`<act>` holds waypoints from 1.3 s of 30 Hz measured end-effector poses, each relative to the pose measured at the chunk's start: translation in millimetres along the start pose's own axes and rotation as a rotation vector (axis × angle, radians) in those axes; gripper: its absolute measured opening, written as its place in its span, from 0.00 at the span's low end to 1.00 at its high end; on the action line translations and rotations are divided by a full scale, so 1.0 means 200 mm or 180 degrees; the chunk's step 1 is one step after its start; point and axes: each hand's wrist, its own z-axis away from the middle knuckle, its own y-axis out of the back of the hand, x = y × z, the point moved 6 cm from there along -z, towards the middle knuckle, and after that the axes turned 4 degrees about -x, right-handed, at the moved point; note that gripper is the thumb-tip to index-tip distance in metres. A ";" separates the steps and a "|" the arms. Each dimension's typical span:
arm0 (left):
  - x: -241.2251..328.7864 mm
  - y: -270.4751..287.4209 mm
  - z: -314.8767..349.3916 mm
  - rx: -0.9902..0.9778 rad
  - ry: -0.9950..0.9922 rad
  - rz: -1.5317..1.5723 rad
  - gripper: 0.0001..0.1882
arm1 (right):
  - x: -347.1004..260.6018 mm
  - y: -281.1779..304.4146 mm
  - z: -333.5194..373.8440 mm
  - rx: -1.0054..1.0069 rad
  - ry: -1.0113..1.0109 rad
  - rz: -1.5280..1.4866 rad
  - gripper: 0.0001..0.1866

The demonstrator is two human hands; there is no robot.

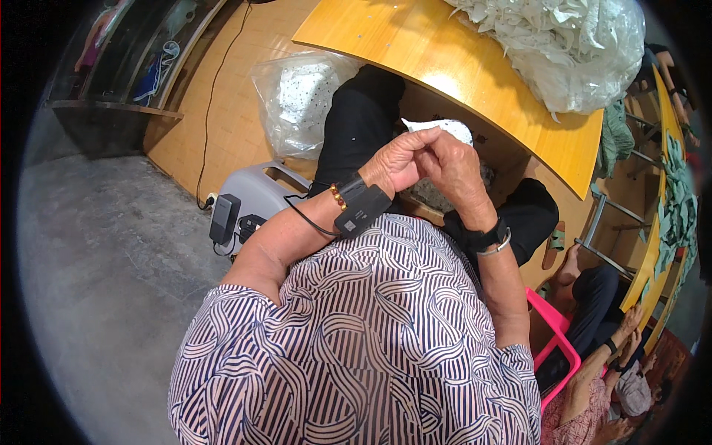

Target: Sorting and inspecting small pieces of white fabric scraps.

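In front of my body, my left hand (403,158) and my right hand (456,169) meet, fingertips pinched together. A small white piece with dark specks (454,130), thin like cloth, sticks out beyond the fingers, its edge curved. Both hands appear closed on it; the gripped part is hidden behind the fingers. Below them, between my dark-trousered legs, lies more pale speckled material (434,196), partly covered by my hands. A clear plastic bag (282,111) with white speckled pieces stands on the floor beside my left leg.
A yellow table (415,44) spans the front, bearing a large clear bag of white pieces (571,44). At left stands a grey plastic case (248,189) with a cable. On the right are a pink stool (560,326), another person's arm (593,371) and a table with green pieces (676,208).
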 end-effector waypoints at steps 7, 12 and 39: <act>0.14 0.01 0.04 0.0020 -0.0486 -0.0505 0.16 | 0.11 0.04 0.11 -0.0922 -0.0243 -0.1021 0.07; 0.19 -0.08 0.08 -0.0206 -0.0427 -0.1090 0.19 | 0.38 0.11 0.19 -0.0294 -0.1369 -0.1850 0.09; 0.67 0.11 0.26 -0.0198 -0.1089 -0.0553 0.24 | 0.18 0.09 0.04 -0.0655 -0.1277 -0.3472 0.13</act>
